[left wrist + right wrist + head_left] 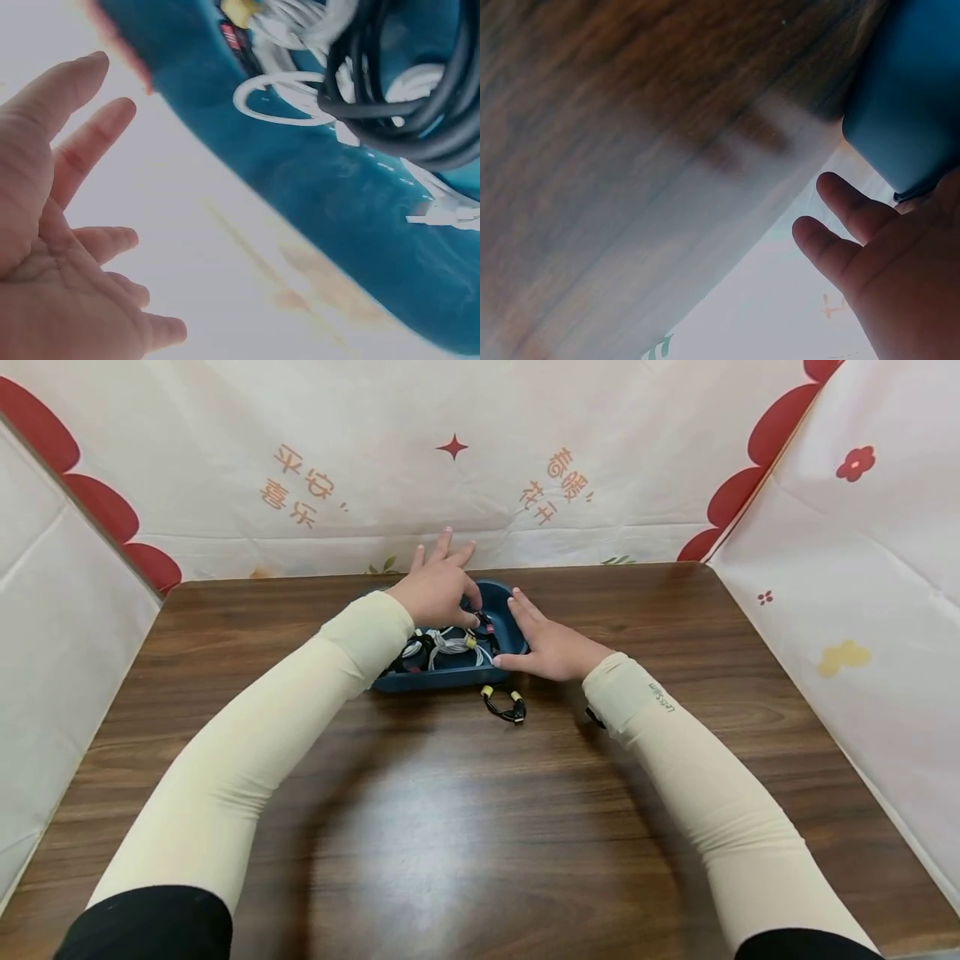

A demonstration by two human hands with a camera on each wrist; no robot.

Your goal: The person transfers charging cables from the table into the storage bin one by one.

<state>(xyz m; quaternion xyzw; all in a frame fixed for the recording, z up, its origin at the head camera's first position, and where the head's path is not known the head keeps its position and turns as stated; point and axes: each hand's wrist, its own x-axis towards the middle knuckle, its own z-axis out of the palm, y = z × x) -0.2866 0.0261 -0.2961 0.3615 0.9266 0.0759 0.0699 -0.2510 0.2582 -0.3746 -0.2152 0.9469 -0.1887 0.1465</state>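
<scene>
A dark blue tray (450, 679) holding coiled black and white cables stands near the table's back edge. Over its left part, my left hand (438, 592) hovers with spread fingers and nothing between them. A white cable (452, 646) shows below that hand; the left wrist view has a thick black cable coil (431, 154) and a white cable (259, 116) inside the tray. My right hand (555, 647) touches the tray's right end with straight fingers, and the right wrist view shows the tray's outer wall (907, 105) beside it. Part of the contents is hidden by the left hand.
On the table in front of the tray lies a short black cable (504, 713) with yellow ends. The brown wooden table (450, 827) meets a printed white cloth (450, 402) behind, with more white cloth panels at both sides.
</scene>
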